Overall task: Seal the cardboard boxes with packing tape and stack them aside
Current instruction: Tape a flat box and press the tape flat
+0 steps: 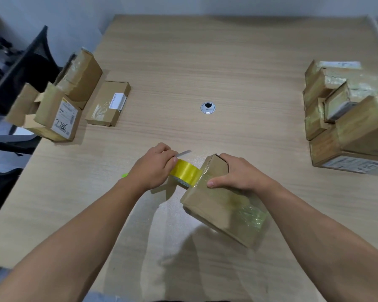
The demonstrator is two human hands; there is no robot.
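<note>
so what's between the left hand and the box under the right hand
The yellow tape roll: the left hand grips it, and it meets the box at its edge. The head view shows this.

Brown box (223, 203) at front centre, tilted, glossy clear tape over near end, far flap edge lifted. Yellow tape roll (184, 171) on edge, touching box's left end, short strip pulled free. Left boxes (59, 114) grouped, some flaps open. Right stack (347, 118) taped, piled up.
</note>
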